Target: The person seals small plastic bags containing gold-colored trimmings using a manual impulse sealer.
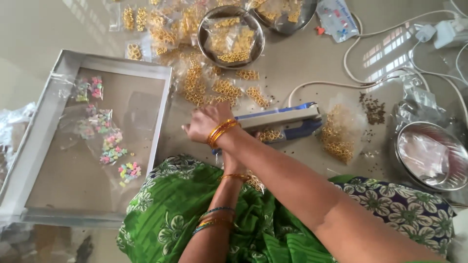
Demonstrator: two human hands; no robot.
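Head view, person seated at the floor w/ green floral cloth over the lap. Right hand [207,122] is reaching across the body and resting on the near-left end of the blue-and-white heat sealer [282,122]; knuckles are facing the camera, so whether the grip is closed on anything cannot be told. Left hand [234,163] is lying under the right forearm, just below the sealer's near edge; fingers hidden, grip state likewise cannot be told.

Key relation: sealer's long axis is running left–right, tilting slightly up toward the right; it is extending rightward from the right hand, w/ the left hand immediately on its near side. Both hands are about equally close; right is on top.

Surroundings: packets of gold rings [214,90] are lying just beyond the sealer toward the far edge; a loose heap of gold rings [339,134] is sitting right of the sealer. Shallow grey tray [41,131] at left is holding packets of pastel beads [112,146]. Steel bowl [204,41] w/ a filled packet is sitting far-centre; another steel bowl [404,160] at right.
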